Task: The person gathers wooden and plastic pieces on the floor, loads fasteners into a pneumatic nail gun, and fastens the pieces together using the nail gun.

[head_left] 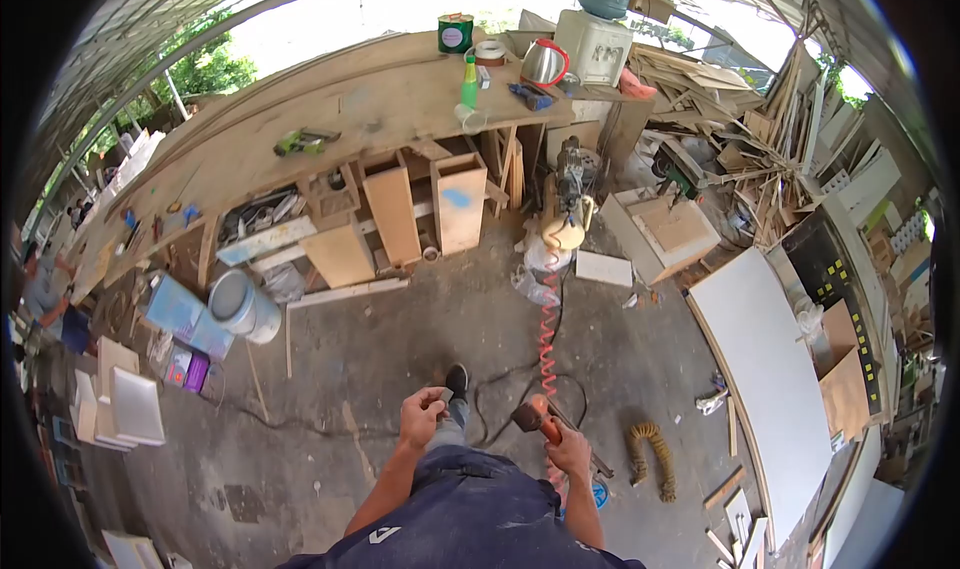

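My right hand [570, 451] is wrapped round the orange handle of what looks like an air nail gun [530, 414], with a dark head and a long dark bar beside it. A red coiled hose [547, 339] runs from the machine at the back down toward this tool. My left hand [421, 416] is raised in front of my body with its fingers pinched together. A small greyish thing shows at its fingertips, too small to name. Below the hands are my dark shoe [457, 381] and the concrete floor.
A long wooden workbench [390, 89] spans the back, bearing a kettle [544, 64] and a green bottle [469, 84]. A white panel [760, 369] lies at the right. A yellow ribbed hose [652, 454] and dark cables lie on the floor. Buckets [245, 307] and a person [45, 299] are at the left.
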